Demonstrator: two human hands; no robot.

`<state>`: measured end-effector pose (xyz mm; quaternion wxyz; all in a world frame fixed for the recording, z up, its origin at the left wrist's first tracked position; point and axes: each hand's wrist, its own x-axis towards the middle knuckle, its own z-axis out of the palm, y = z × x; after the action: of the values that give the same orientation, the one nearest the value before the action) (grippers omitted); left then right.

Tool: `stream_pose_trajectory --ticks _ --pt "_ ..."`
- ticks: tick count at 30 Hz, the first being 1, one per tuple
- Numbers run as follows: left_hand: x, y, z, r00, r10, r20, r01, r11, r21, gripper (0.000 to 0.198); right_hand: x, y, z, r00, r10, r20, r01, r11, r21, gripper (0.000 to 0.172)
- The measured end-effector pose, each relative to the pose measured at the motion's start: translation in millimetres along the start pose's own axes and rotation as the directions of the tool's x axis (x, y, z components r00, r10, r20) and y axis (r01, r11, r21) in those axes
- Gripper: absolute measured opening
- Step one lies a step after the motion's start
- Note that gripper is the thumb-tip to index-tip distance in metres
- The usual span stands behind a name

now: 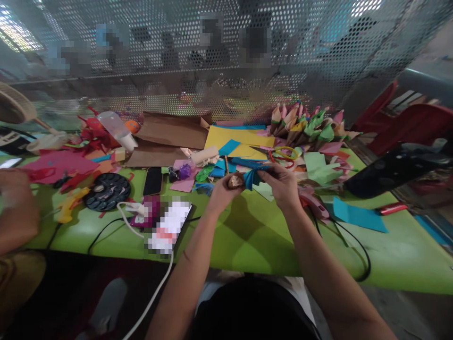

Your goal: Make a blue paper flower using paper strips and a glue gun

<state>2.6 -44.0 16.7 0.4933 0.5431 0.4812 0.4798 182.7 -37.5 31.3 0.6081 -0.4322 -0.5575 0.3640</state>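
My left hand and my right hand meet above the green table, both closed on a small paper craft piece. Its blue paper part sits between my hands, with a tan rolled part at my left fingers. Just beyond my hands lie yellow and blue paper sheets. A cluster of folded paper cones in pink, green and yellow stands behind my right hand.
Scissors lie by the cones. A phone, a round black tray, a white bottle, brown paper and cables lie to the left. Another person's hand is at far left. A perforated metal screen backs the table.
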Motion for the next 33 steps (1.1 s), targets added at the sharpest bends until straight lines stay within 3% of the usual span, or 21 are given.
stream_pose_trajectory --ticks 6,11,17,21,25,33 --pt "3 -4 -4.7 0.993 0.11 -0.045 -0.095 0.963 0.252 0.042 0 -11 -7 0.988 -0.153 -0.001 0.152 0.986 -0.066 0.011" --pt "4 -6 -10.9 0.985 0.17 -0.042 -0.144 0.924 0.355 0.043 -2 -19 -12 0.942 -0.325 0.076 0.334 0.917 -0.218 0.005" --pt "3 -10 -13.3 0.941 0.332 0.067 -0.32 0.806 0.498 0.045 -6 -26 -11 0.903 -0.381 0.198 0.428 0.837 -0.341 0.008" --pt "2 -11 -10.7 0.916 0.372 0.15 -0.392 0.749 0.535 0.043 -9 -27 -6 0.897 -0.383 0.221 0.44 0.822 -0.362 0.008" --pt "2 -12 -8.8 0.914 0.375 0.157 -0.398 0.747 0.532 0.042 -12 -27 -1 0.917 -0.345 0.2 0.396 0.846 -0.357 0.009" --pt "3 -18 -7.7 0.941 0.326 0.097 -0.337 0.856 0.391 0.049 -9 -22 -3 0.946 -0.26 0.192 0.304 0.916 -0.261 0.009"
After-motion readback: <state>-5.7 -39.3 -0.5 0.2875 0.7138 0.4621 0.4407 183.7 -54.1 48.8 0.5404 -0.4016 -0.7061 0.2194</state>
